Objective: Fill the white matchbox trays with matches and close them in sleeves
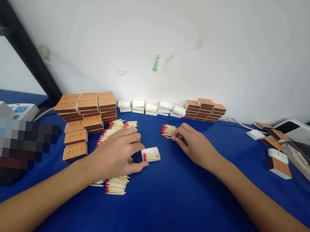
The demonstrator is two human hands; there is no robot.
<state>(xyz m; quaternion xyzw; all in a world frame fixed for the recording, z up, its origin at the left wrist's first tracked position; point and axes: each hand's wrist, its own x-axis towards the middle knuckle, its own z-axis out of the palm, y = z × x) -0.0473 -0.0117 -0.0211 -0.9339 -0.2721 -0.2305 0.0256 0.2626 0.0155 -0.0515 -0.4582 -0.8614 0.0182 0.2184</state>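
Note:
A small white matchbox tray (158, 153) lies on the blue table with several red-tipped matches (151, 156) in it. My left hand (120, 149) reaches over the match piles, thumb and index finger at the tray's left end, one at each corner. To the right, my right hand (193, 142) is pinched at the edge of a small heap of matches (168, 130), its fingertips on the stick ends. How many sticks they grip is hidden. Rows of loose matches (116, 185) show around and below my left hand, partly covered by it.
Orange matchboxes (74, 151) are stacked at left; more boxes (204, 109) stand by the wall. White trays (151, 108) line the back between them. At right lie loose boxes (281, 167) and a white device (304, 132). A power strip (24, 110) sits far left.

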